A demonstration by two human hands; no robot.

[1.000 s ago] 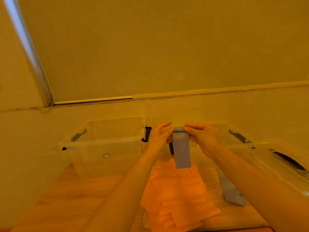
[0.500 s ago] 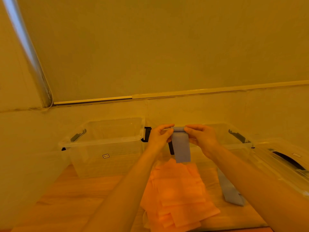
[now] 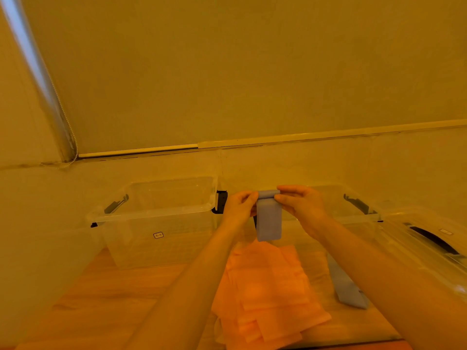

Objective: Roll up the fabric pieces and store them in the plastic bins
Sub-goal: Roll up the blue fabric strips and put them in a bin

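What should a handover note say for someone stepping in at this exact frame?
Left hand and right hand: both pinch the rolled top of the grey fabric strip, held in the air in front of the bins; its tail hangs unrolled.
Orange fabric pile lies flat on the wooden table; a second grey strip lies to its right.
Left clear bin and right clear bin show no rolls inside.
Done: roll started.
Left: finish the roll, bin it, then roll and bin the rest.
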